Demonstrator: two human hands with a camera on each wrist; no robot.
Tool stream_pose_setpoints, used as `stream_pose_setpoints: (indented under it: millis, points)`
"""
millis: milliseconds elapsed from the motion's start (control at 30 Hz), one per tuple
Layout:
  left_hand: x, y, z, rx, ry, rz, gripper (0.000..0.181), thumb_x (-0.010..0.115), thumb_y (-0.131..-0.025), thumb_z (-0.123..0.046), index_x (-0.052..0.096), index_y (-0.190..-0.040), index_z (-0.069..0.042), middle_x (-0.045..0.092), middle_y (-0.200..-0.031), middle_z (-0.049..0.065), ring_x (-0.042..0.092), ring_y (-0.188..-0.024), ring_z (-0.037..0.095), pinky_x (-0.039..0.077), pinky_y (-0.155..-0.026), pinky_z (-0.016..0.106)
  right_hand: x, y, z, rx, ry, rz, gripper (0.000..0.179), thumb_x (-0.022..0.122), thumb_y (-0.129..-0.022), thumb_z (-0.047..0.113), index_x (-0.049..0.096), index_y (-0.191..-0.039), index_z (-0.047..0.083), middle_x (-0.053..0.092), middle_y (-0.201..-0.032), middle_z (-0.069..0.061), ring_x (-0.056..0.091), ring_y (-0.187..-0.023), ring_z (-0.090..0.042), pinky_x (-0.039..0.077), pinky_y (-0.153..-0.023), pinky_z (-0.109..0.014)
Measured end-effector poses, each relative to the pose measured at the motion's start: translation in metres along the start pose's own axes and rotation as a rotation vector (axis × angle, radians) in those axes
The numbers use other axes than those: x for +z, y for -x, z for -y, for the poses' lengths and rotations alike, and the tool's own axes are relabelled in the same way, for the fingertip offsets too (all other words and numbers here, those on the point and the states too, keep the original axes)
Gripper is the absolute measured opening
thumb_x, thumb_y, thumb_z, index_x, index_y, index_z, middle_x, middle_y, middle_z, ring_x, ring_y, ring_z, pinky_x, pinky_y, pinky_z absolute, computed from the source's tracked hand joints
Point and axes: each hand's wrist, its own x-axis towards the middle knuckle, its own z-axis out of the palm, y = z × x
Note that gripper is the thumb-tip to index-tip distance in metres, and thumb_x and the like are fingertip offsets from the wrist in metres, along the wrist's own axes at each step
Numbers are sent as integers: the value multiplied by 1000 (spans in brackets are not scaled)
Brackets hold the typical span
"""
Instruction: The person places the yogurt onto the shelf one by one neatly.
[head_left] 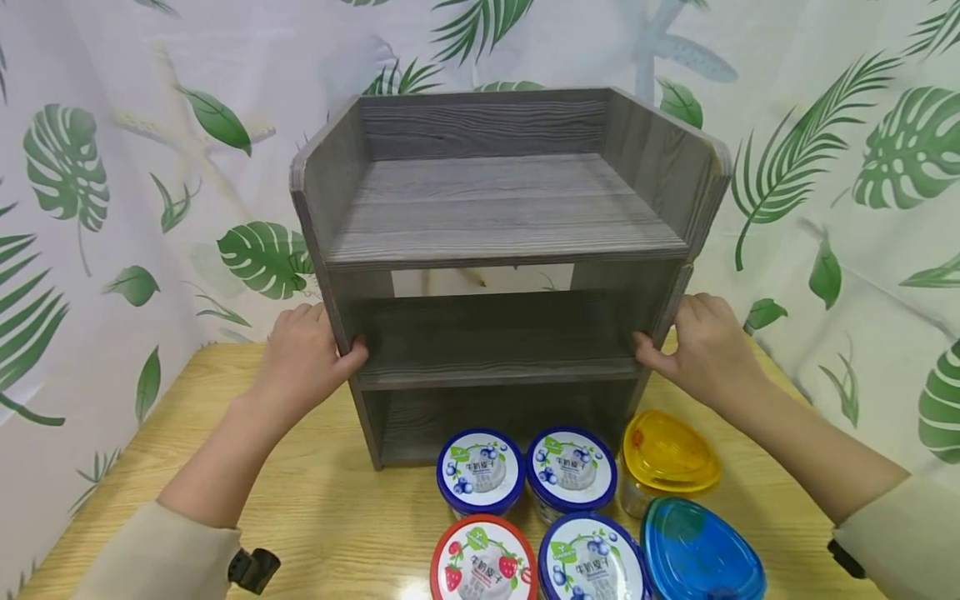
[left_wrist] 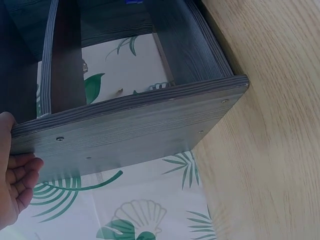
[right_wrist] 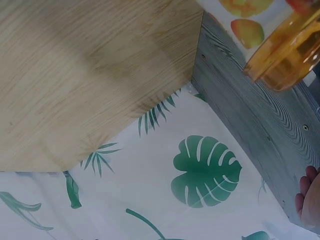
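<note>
A grey wood-grain shelf unit (head_left: 495, 200) with an open top tray and two lower tiers stands on the table. My left hand (head_left: 307, 358) grips its left side panel, thumb round the front edge. On the opposite panel my right hand (head_left: 701, 350) holds on the same way. In the left wrist view, the curled fingers of the left hand (left_wrist: 20, 175) lie against the panel's outer face, near its screws. Only the fingertips of the right hand (right_wrist: 307, 195) show in the right wrist view, against the side panel (right_wrist: 260, 115).
Before the shelf stand several blue-lidded tubs (head_left: 480, 471) and a red-lidded tub (head_left: 483, 562). To their right are a yellow-lidded container (head_left: 667, 454) and a blue-lidded one (head_left: 697, 550). Leaf-patterned cloth (head_left: 187, 167) hangs behind the wooden table (head_left: 315, 517).
</note>
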Motion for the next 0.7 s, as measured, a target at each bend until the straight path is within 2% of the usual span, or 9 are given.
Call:
stream_pose_setpoints:
  millis: [267, 700]
  points:
    - [3, -3, -7, -4, -22, 20, 21, 60, -79, -22, 53, -77, -3, 59, -73, 15, 55, -74, 37, 41, -66, 47, -4, 3, -6, 1, -7, 32, 64, 35, -94, 52, 53, -98, -9, 57, -66, -19, 52, -61, -36, 43, -62, -47]
    - [8, -7, -18, -13, -15, 4, 21, 61, -79, -22, 54, -77, -2, 59, -73, 16, 57, -76, 37, 43, -68, 48, -11, 8, -13, 46, 13, 76, 69, 32, -93, 56, 53, -97, -9, 54, -64, -17, 51, -60, -35, 40, -61, -45]
